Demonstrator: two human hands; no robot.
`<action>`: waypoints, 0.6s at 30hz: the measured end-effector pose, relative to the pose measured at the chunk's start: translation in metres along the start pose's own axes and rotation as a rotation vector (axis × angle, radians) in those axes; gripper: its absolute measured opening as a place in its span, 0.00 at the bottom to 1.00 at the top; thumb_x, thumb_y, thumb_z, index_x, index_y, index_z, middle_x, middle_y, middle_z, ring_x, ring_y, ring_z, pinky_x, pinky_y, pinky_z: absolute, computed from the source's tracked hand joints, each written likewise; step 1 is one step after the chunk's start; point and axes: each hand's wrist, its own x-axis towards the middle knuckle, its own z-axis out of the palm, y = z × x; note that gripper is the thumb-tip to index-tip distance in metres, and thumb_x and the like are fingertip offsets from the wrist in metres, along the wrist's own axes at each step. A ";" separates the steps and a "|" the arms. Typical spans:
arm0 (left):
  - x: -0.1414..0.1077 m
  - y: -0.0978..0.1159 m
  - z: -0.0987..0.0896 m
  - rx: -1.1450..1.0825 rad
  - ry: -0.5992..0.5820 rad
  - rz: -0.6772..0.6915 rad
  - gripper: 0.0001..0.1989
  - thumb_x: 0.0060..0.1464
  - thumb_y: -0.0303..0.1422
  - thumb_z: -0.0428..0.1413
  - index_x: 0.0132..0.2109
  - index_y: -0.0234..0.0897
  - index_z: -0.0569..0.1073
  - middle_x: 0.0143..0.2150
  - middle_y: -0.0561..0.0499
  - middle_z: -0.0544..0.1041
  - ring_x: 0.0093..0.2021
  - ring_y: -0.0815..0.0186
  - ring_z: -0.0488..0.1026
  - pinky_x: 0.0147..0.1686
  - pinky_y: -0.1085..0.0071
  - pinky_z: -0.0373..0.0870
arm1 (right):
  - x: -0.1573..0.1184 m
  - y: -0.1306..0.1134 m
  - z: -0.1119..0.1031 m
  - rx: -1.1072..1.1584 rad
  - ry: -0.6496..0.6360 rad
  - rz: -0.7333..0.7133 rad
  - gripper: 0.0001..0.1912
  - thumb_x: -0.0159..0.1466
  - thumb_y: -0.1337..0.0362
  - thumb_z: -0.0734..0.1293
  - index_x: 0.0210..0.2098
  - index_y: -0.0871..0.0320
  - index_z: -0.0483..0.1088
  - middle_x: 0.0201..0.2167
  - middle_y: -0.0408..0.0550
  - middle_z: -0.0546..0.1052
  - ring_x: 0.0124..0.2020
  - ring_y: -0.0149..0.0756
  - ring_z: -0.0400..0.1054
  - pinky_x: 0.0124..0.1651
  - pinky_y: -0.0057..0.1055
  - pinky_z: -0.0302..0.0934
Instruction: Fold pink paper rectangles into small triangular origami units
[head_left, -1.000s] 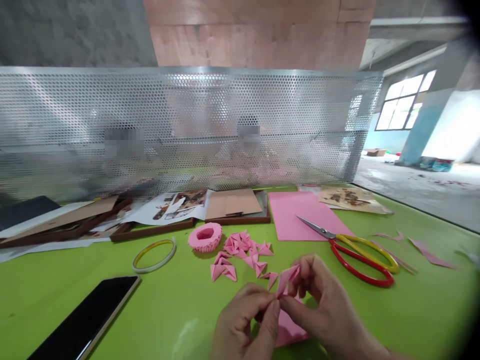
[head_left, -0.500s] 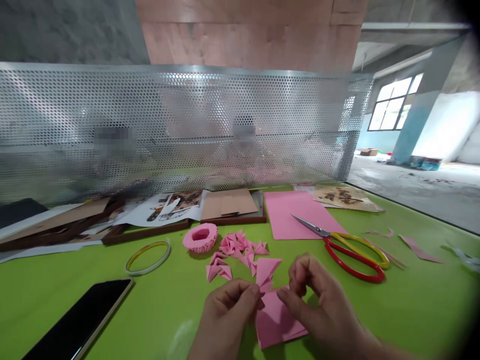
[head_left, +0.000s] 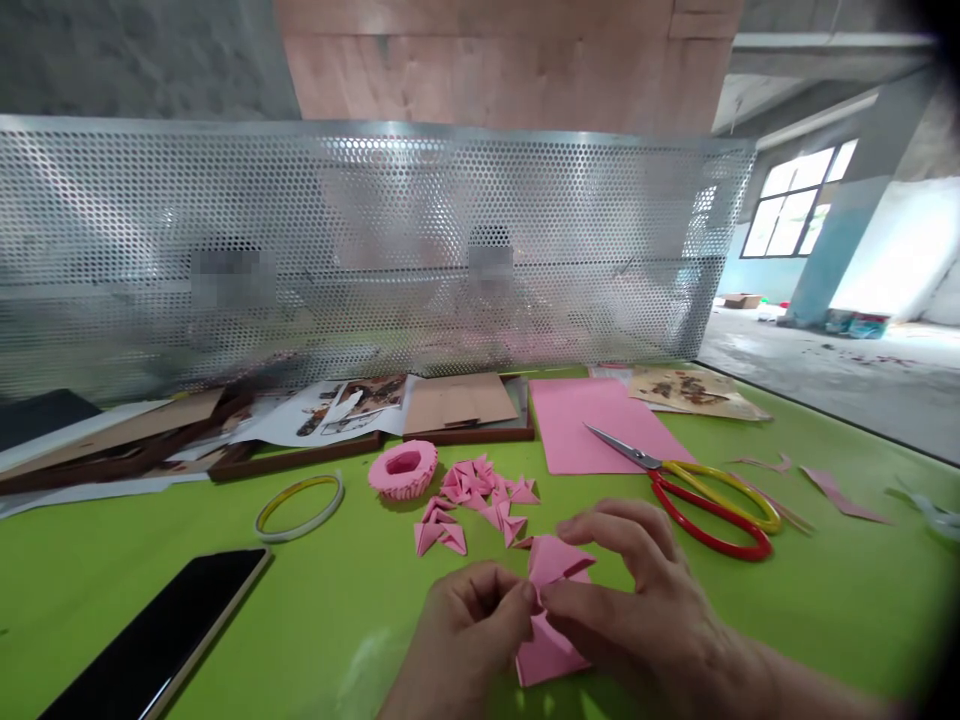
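The left hand [head_left: 469, 635] pinches a folded piece [head_left: 556, 562] of pink paper between thumb and forefinger, just off its fingertips. The right hand [head_left: 656, 605] is spread, thumb at the fold and fingers arched over the piece; whether it presses the paper I cannot tell. Pink paper squares [head_left: 553, 660] lie below the piece, between the hands. Just beyond the left hand are small folded units [head_left: 469, 482], with a ring [head_left: 403, 470] behind them.

Bare green table [head_left: 352, 600] opens left of the left hand as far as the phone [head_left: 161, 630]. Right of the right hand there is room too, up to the scissors [head_left: 667, 480] ahead; the table's side edge runs past them. A mesh panel [head_left: 585, 250] closes off the far side.

The right thumb covers part of the paper, the left hand's other fingertips are hidden, and the frame cuts off the phone's near end.
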 end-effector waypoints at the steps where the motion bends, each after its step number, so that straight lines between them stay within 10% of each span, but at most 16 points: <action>1: -0.001 0.002 0.001 0.033 -0.002 -0.004 0.13 0.40 0.35 0.63 0.18 0.33 0.71 0.14 0.58 0.66 0.17 0.75 0.57 0.20 0.76 0.52 | 0.000 0.001 0.000 -0.022 -0.015 -0.009 0.10 0.55 0.67 0.70 0.35 0.47 0.72 0.44 0.46 0.69 0.46 0.44 0.58 0.44 0.40 0.58; 18: -0.005 0.009 0.000 0.217 -0.119 0.096 0.13 0.45 0.37 0.59 0.20 0.34 0.70 0.17 0.57 0.63 0.21 0.72 0.57 0.23 0.75 0.53 | 0.001 0.003 -0.005 0.052 -0.054 -0.080 0.05 0.57 0.65 0.69 0.34 0.52 0.71 0.42 0.47 0.73 0.43 0.42 0.62 0.42 0.37 0.60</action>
